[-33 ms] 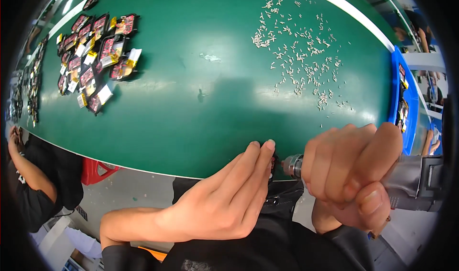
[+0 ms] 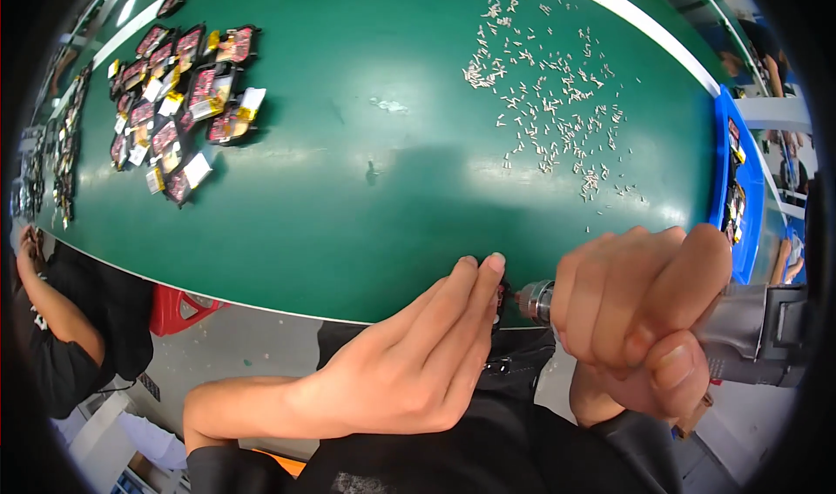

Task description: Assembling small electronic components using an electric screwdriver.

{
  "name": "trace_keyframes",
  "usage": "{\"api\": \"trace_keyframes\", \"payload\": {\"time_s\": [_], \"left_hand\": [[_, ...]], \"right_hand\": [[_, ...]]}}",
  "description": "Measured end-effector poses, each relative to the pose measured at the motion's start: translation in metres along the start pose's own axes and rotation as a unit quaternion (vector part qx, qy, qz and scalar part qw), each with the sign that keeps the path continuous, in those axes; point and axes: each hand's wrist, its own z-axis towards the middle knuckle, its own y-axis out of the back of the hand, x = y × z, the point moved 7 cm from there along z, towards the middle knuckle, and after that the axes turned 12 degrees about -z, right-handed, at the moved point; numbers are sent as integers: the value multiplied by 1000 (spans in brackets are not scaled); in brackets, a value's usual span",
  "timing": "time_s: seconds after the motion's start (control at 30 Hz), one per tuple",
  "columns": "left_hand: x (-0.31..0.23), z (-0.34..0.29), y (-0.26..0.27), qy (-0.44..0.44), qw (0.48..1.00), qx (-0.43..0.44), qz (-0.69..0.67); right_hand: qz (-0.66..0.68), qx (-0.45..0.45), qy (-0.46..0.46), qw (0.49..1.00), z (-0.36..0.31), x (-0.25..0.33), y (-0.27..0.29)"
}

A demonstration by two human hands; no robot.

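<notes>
My right hand is wrapped round a grey power screwdriver, which lies level with its silver chuck pointing left. The chuck's tip is right beside a small dark casing with a bit of red on it. Whether the tip touches the casing I cannot tell. My left hand holds that casing at the table's near edge, its fingers pressed together and hiding most of it. Beyond my hands, many small metal screws lie scattered over the green table.
At the left is a cluster of black casings with red boards and silver-yellow pouches. A blue bin holding similar parts stands at the right edge. Another person's arm and a red stool are at the lower left.
The view has shifted slightly, so the table's things sit a little further right. My hands, the casing and the screwdriver keep their places relative to each other.
</notes>
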Motion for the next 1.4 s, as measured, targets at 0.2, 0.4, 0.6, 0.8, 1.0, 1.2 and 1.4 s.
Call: {"api": "trace_keyframes", "payload": {"time_s": [0.2,0.4,0.6,0.8,1.0,1.2,1.4], "left_hand": [[-7,-2,-5,9,1000,22,-14],[17,-6,34,44,999,7,-25],[112,-21,123,253,941,-123,187],[104,38,79,143,983,-100,50],[116,91,27,106,992,-61,7],[122,103,15,67,995,-35,61],[127,113,14,27,998,-15,55]], "right_hand": [[114,60,76,989,5,-1,-6],[269,-19,159,950,-16,33,40],[225,-122,119,959,-51,6,76],[277,-228,40,933,-66,-28,84],[299,-222,32,927,-73,-35,87],[335,-205,28,919,-72,-38,90],[349,-198,28,916,-72,-39,93]]}}
